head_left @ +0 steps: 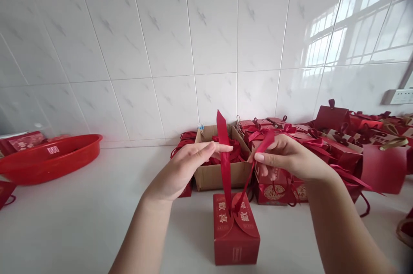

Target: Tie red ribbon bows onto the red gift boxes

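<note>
A red gift box point(236, 246) with gold Chinese characters stands on the counter between my forearms. Two ends of red ribbon point(226, 175) rise from the slot in its closed top. My left hand point(185, 166) is beside the left end, its index finger stretched out across the ribbon and the thumb apart from it. That end points straight up above the finger. Between thumb and fingers, my right hand point(285, 158) pinches the other end, which runs slanting down to the box top. Some fingers of both hands are hidden.
Behind the box, an open cardboard carton point(209, 177) holds red ribbons. Many red gift boxes point(272, 192) are piled along the right. A red plastic basin point(64, 160) sits at left on the white counter point(112, 209). A tiled wall point(171, 50) closes off the back.
</note>
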Demonstrator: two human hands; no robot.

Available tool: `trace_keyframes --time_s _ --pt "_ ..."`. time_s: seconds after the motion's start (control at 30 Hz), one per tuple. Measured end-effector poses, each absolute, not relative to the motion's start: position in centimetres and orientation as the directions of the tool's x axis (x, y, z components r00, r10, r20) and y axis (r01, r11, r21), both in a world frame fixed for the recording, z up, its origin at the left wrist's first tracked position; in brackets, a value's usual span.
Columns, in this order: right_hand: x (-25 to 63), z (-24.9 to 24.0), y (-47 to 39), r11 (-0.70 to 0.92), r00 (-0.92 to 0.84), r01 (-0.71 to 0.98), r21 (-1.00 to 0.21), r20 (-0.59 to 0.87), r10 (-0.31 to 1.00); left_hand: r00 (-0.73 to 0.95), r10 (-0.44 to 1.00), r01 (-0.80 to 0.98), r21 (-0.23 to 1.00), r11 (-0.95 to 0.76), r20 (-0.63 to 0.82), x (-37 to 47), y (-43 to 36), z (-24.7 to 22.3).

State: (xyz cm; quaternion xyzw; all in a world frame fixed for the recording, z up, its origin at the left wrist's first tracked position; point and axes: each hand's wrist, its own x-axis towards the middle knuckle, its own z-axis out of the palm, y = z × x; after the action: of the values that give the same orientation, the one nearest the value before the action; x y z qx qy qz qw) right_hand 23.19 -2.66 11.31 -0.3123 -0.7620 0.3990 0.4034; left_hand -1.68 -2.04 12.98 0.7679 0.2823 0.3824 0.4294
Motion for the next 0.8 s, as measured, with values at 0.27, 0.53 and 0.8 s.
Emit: trace_keyframes --time_s 0.27,0.53,0.8 --pt "21.9 10.5 -2.4 0.571 -0.249 0.239 -0.785 0.519 0.818 0.415 0.791 0.258 0.775 -0.577 0.45 -1.5 -2.8 13.2" --pt "19.7 10.7 -2.1 0.629 -0.16 0.213 -0.748 0.608 0.777 0.348 0.756 0.152 0.763 -0.629 0.554 -0.7 -3.1 13.0" --pt "18.6 10.4 -2.1 0.677 -0.064 0.215 -0.704 0.681 0.729 0.309 0.721 0.078 0.739 -0.669 0.62 -0.4 -3.4 12.6"
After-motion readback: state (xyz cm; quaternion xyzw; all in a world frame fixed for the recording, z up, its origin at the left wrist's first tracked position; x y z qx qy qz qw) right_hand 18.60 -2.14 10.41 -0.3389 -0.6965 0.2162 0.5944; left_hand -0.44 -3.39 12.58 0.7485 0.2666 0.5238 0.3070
